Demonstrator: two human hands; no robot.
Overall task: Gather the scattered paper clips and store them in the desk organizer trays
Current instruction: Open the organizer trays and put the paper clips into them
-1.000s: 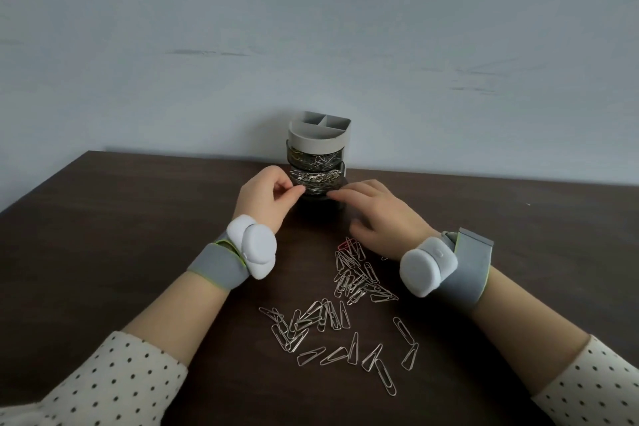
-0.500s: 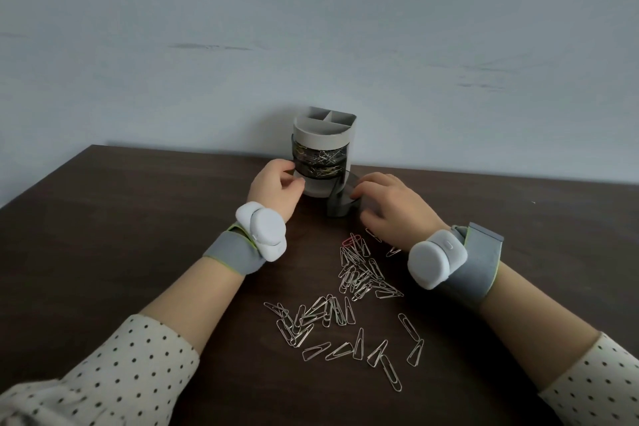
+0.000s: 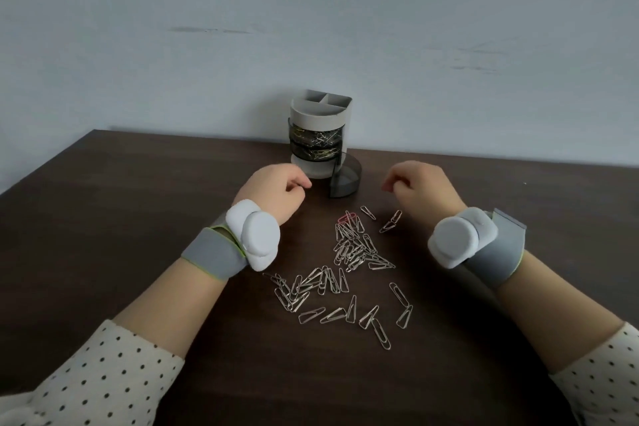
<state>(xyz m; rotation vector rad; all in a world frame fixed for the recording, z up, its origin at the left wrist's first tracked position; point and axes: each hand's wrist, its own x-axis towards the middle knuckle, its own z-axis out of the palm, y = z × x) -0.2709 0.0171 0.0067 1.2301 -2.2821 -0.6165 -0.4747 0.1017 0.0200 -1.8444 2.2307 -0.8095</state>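
A grey round desk organizer [image 3: 320,114] stands at the table's back edge, with two smoky trays full of paper clips stacked in it. Its lowest smoky tray [image 3: 346,180] is swung out to the right and looks empty. Several silver paper clips [image 3: 349,252] and one red clip [image 3: 347,218] lie scattered on the dark table between my wrists. My left hand [image 3: 273,194] hovers just left of the organizer's base, fingers loosely curled and holding nothing. My right hand [image 3: 423,187] hangs right of the swung-out tray, fingers also loosely curled and empty.
The dark wooden table [image 3: 121,218] ends at a pale wall right behind the organizer. Each wrist carries a grey band with a white sensor pod. More loose clips [image 3: 345,315] lie nearer to me.
Both hands have drawn back from the organizer and let go of it. The lowest tray, swung out half a second ago, stays out to the right.
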